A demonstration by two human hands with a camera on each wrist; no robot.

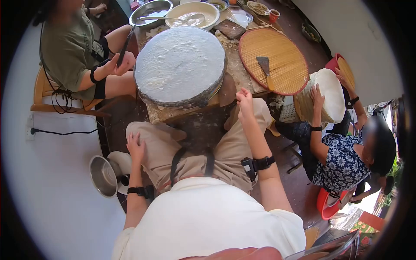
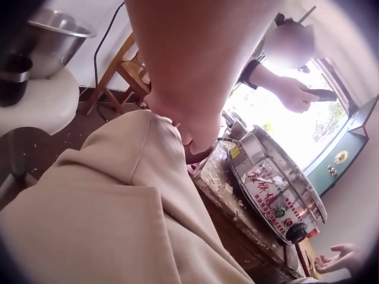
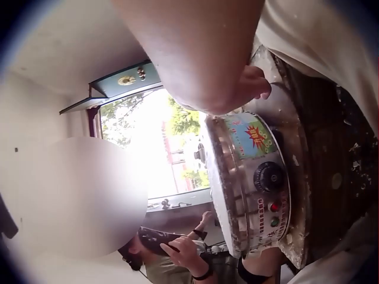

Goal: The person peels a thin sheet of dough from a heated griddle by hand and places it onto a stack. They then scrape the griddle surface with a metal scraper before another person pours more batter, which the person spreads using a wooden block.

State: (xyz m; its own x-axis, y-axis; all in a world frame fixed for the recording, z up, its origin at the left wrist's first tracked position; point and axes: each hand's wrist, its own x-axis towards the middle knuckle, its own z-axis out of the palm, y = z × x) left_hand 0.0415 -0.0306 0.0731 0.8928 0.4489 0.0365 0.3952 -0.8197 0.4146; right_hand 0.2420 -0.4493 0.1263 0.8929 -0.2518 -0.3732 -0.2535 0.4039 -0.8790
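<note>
A round electric griddle (image 1: 180, 65) stands on the table before my knees, its top covered by a thin white layer of batter. My left hand (image 1: 136, 147) rests on my left thigh with relaxed fingers, holding nothing. Raised over my right knee, near the griddle's front right edge, my right hand (image 1: 245, 103) has loosely bent fingers and nothing in them. A brown flat piece (image 1: 227, 90) lies beside the griddle, close to that hand. In the right wrist view, the griddle's black knob (image 3: 269, 176) shows on its metal side.
Behind the griddle are a batter bowl (image 1: 212, 15) with a ladle (image 1: 195, 19). A round woven tray (image 1: 286, 52) bears a scraper (image 1: 263, 65). One person (image 1: 69, 52) at left holds a dark flat tool (image 1: 126, 47); another at right handles a stack of white sheets (image 1: 328, 93).
</note>
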